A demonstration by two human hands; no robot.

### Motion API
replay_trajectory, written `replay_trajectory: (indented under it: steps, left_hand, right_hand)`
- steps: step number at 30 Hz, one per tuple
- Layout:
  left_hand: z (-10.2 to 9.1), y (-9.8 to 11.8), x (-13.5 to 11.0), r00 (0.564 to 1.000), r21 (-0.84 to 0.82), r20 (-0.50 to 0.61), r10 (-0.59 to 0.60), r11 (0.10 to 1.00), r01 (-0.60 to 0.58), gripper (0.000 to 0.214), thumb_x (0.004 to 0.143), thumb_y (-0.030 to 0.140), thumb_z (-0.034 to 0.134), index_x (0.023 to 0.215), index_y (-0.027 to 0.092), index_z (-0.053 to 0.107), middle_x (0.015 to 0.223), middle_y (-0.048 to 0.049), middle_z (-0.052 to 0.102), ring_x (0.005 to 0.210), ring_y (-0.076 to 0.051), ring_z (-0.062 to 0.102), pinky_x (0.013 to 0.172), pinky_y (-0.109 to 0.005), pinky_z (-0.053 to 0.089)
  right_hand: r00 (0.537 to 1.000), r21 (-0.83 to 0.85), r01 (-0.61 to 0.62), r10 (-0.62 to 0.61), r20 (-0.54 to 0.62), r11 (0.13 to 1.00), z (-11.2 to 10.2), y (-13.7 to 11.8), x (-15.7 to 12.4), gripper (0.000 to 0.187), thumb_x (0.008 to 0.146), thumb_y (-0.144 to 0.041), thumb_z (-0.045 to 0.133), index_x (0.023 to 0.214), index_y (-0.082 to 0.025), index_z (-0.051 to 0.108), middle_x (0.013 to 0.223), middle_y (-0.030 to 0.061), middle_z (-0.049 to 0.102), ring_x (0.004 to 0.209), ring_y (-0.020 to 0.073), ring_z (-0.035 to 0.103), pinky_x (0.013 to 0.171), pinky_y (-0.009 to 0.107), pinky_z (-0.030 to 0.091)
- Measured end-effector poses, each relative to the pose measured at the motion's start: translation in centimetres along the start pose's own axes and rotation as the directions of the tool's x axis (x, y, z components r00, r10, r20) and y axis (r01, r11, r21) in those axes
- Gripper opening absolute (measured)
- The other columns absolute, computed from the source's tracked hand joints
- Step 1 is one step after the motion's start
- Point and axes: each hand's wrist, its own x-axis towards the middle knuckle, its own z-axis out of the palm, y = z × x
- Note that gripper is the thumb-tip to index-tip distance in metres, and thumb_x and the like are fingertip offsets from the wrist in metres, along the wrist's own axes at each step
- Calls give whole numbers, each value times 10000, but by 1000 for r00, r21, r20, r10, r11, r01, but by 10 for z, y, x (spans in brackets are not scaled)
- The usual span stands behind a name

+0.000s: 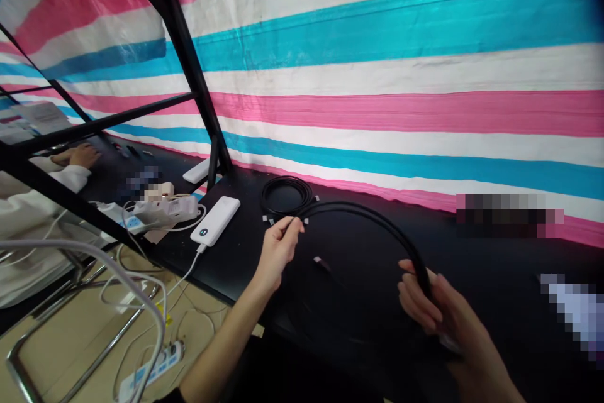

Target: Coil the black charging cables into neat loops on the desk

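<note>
A bundle of black cables (363,217) arches over the black table (495,264) between my two hands. My left hand (278,249) pinches one end of the bundle, near its small silver plugs. The fingers of my right hand (436,309) are wrapped round the other end of the arch, low on the right. One loose plug (321,262) hangs below the arch. Behind my left hand a second coil of black cable (287,195) lies flat on the table.
A white power bank (216,220) with a white lead lies left of the coil; another white pack (197,171) sits by a black frame post (189,57). A striped tarp backs the table. Another person's hand (80,155) rests far left. A power strip (151,370) lies on the floor.
</note>
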Motion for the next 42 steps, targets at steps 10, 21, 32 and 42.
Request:
replay_trajectory:
  steps: [10,21,32,42]
  left_hand:
    - [5,-22,2,956,-379,-294,-21,921,-96,354,765,480,634,732,163,479,523,112,168,410,-34,85,352,-156,101]
    - [25,-41,-1,990,-216,-26,-139,968,131,351,788,501,582,704,177,478,463,84,358,443,-76,321,480,-197,310]
    - [-1,-10,2,987,-282,46,-156,945,163,463,856,448,395,1164,123,515,546,9,562,585,-157,530,656,-264,379]
    - [-26,11,-13,945,1,307,113,993,-119,507,843,487,429,1204,152,548,1018,-140,667,993,-275,578,851,-365,377]
  right_hand:
    - [996,292,-73,52,78,954,3,9,-4,820,622,-803,391,1021,-146,678,715,68,548,645,216,514,639,390,464]
    - [995,44,33,-29,-91,998,24,39,10,266,780,-443,645,746,-180,630,402,-102,358,336,54,338,522,277,502]
    - [974,3,4,-3,-227,1000,7,6,5,349,712,-477,703,895,-194,614,402,-125,315,239,16,224,226,120,235]
    - [919,-492,215,-346,-191,843,3,-47,-24,212,615,-342,777,804,-250,749,368,-57,454,262,45,309,247,159,205]
